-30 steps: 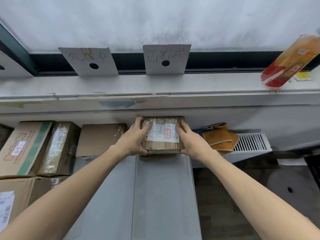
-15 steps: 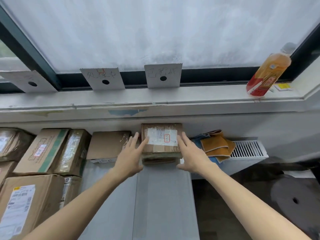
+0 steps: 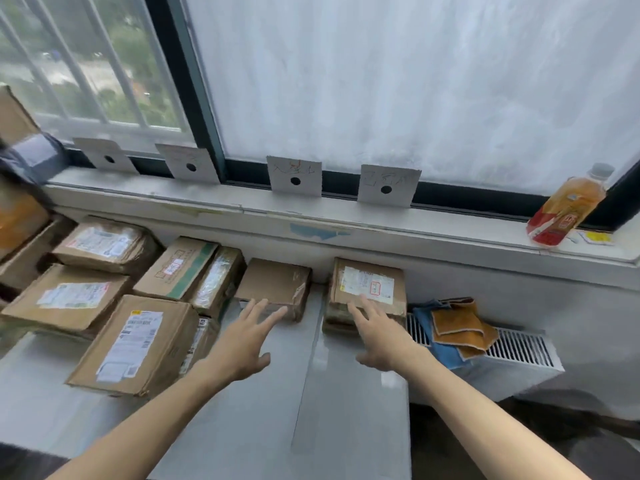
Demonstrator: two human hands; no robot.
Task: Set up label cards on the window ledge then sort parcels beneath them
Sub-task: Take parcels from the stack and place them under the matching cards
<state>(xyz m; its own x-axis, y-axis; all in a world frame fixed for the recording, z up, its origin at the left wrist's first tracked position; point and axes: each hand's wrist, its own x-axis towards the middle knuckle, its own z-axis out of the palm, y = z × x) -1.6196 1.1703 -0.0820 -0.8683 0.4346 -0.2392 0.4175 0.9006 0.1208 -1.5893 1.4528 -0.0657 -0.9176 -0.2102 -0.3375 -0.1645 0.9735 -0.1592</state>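
Tabletop (image 3: 346, 393), grey and smooth, runs from the person up to the wall under the window ledge (image 3: 346, 216), and it carries every parcel in sight. Four label cards stand propped on that ledge against the window frame: far-left card (image 3: 104, 154), second card (image 3: 188, 163), third card (image 3: 294, 175) and fourth card (image 3: 388, 185); their writing is too faint to read.

Parcels crowd the left half of the tabletop, the biggest being the near box with a long white shipping label (image 3: 131, 344). Beyond it, against the wall, lies a plain brown parcel (image 3: 275, 284), roughly beneath the third card. To its right, apart from it, a taped parcel with a white label (image 3: 367, 289) sits on another flat one directly beneath the fourth card, its long axis running along the wall.

Both hands are spread, fingers straight, and hold nothing. The left hand (image 3: 244, 342) reaches forward with its fingertips at the near edge of the plain brown parcel. The right hand (image 3: 377, 336) lies over the near edge of the taped parcel; whether it presses there is unclear.

That stack looks already placed. Unsorted parcels lie to the left, so the left hand is nearer to whichever one gets picked next.
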